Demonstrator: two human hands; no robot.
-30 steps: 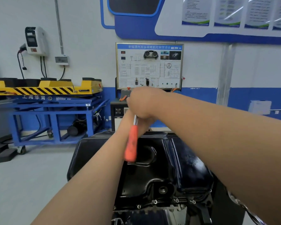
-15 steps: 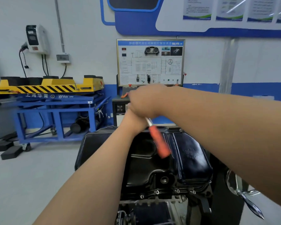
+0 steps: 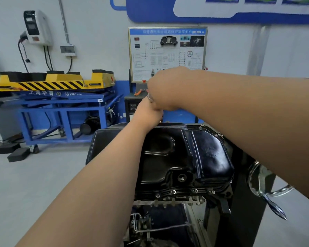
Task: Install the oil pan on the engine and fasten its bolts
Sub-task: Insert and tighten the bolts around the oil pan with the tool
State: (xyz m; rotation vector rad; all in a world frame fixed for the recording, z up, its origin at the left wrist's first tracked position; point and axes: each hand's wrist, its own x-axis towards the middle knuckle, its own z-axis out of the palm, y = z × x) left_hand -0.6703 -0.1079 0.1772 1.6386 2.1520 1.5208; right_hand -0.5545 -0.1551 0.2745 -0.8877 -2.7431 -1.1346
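Black oil pan (image 3: 182,157) sits on the engine (image 3: 143,225), bolts (image 3: 174,192) in along 6 o'clock. Right hand (image 3: 168,88) stacked over left hand (image 3: 148,113) at its 12 o'clock rim, likely for leverage; cannot tell what they grip.

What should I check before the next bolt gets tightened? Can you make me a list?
1. Oil pan sitting on the engine: ok.
2. Bolts along the near edge in their holes: ok, four show.
3. Far-edge bolt under the hands: cannot tell, hidden.
4. Tool gripped firmly: cannot tell; right hand covers left hand, and only a metal bit shows.
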